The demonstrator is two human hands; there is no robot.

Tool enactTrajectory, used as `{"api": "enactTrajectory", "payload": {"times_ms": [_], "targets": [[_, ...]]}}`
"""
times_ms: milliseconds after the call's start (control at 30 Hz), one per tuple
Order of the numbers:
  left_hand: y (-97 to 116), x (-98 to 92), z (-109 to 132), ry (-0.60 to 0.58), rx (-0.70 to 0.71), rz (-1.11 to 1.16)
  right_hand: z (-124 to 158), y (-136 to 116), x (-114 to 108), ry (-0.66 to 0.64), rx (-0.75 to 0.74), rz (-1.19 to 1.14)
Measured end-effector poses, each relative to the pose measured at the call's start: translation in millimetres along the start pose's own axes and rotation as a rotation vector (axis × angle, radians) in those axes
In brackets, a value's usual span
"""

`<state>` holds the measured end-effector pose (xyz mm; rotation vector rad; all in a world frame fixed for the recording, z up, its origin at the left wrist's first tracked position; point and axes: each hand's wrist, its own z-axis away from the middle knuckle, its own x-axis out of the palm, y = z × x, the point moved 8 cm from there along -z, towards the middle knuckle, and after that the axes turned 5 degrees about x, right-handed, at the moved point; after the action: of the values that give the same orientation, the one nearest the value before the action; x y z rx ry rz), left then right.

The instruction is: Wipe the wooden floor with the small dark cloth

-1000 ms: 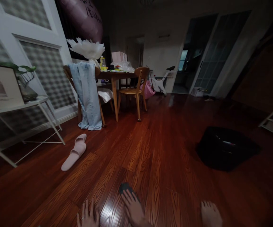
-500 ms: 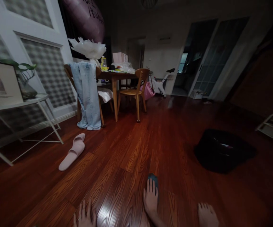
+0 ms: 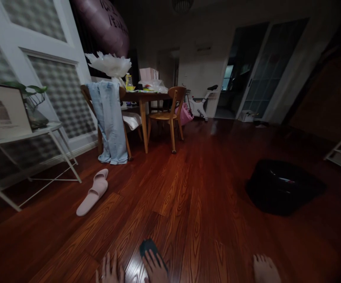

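My right hand [image 3: 155, 269] lies over a dark teal oval pad [image 3: 146, 246] on the wooden floor, near the bottom middle. Its fingers stretch across the pad's top, and the thumb is hidden, as is much of the pad. Whether the pad is a brush or a folded cloth I cannot tell. To its left, my left hand [image 3: 111, 269] rests low with spread fingers and a ring on one of them. Nothing shows in that hand, and a bright reflection gleams on the boards between the two hands.
A pink slipper [image 3: 93, 194] lies ahead on the left, beside a white side table [image 3: 52, 131]. A black tub [image 3: 285, 188] stands on the right, with a bare foot [image 3: 265, 268] nearer. Further off are a wooden chair [image 3: 173, 115] and jeans [image 3: 108, 122] draped over another chair.
My right hand has slid left and back toward me, carrying the teal pad along, and is now close to my left hand. The view has shifted slightly.
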<state>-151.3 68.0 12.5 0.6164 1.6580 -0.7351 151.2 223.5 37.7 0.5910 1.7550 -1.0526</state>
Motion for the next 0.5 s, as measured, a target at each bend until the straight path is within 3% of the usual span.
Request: {"api": "enactTrajectory", "payload": {"times_ms": [67,133,233,333,400,500], "targets": [[0,-3.7,1,0.005,0.007,0.01,-18,-47,28,-0.09,-0.089,-0.021],[0,-7.4,2,0.011,0.014,0.018,-34,-61,40,-0.176,-0.1,-0.032],[1,-10.2,3,0.004,0.018,0.014,-54,-20,27,-0.23,0.067,0.002],[2,-8.9,4,-0.025,0.01,-0.01,-64,36,0,-0.129,0.256,0.089],[2,-7.1,3,-0.045,0.003,-0.024,-65,50,-2,-0.093,0.298,0.121],[2,-3.5,2,-0.076,0.0,-0.044,-57,48,13,-0.057,0.327,0.105]]}}
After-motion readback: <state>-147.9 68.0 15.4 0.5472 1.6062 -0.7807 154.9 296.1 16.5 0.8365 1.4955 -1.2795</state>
